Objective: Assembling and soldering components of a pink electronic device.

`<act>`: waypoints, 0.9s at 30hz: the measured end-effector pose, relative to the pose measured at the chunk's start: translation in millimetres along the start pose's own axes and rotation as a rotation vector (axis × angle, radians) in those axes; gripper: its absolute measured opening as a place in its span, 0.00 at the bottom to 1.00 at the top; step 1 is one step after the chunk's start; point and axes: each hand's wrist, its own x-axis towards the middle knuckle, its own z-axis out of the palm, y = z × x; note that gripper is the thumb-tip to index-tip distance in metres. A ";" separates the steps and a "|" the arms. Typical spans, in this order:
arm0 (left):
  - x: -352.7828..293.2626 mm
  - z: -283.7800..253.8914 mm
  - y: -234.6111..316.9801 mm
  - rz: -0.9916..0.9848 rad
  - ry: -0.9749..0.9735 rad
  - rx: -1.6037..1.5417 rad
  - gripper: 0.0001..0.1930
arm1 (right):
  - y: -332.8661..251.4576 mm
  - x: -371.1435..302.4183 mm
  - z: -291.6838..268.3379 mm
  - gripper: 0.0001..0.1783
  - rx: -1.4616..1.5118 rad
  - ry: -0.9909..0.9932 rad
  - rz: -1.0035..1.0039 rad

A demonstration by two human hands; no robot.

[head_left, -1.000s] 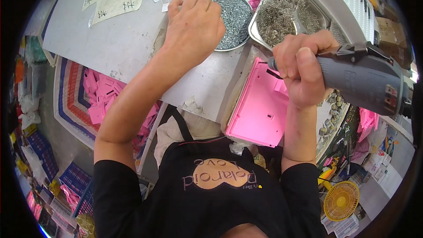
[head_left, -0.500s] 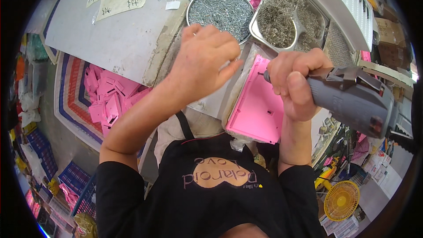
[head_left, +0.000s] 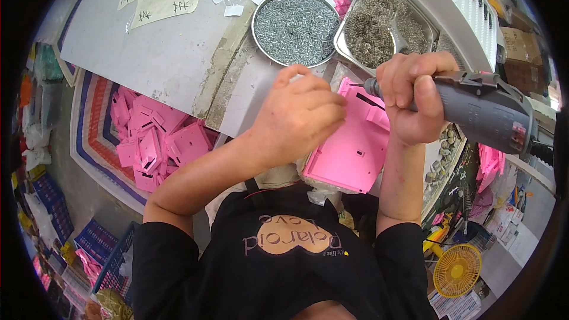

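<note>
In my right hand [head_left: 415, 98] is a grey electric screwdriver [head_left: 483, 109], its fingers wrapped round the front of the body. The bit points left at the upper corner of a flat pink plastic panel [head_left: 344, 157]; whether it touches a screw is too small to tell. My left hand [head_left: 302, 115] hovers over the panel's left side with its fingers curled together. Anything pinched in them is hidden. Just beyond the left hand stands a round metal tray [head_left: 255, 34] full of small silver screws [head_left: 296, 26].
Right of the screws, a metal tray [head_left: 342, 47] holds small wiry metal parts [head_left: 370, 32]. Pink plastic pieces [head_left: 151, 136] fill a striped bag [head_left: 89, 142] at the left. A white rack [head_left: 468, 18] stands far right, a yellow fan [head_left: 456, 269] lower right.
My left hand has come from the edge of the screw tray toward me and right, over the panel. My right hand has moved the screwdriver slightly away from me, to the panel's upper corner.
</note>
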 end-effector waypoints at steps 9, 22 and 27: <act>-12.5 11.4 10.5 -0.028 -0.059 0.065 0.07 | 5.5 0.3 1.1 0.10 -0.033 0.002 0.010; -11.9 8.6 9.8 -0.139 -0.053 -0.050 0.07 | -12.0 5.7 15.5 0.08 -0.115 0.047 0.027; -9.0 -0.6 11.0 -0.199 0.013 -0.127 0.09 | -56.6 -8.0 28.3 0.11 -0.038 -0.124 0.011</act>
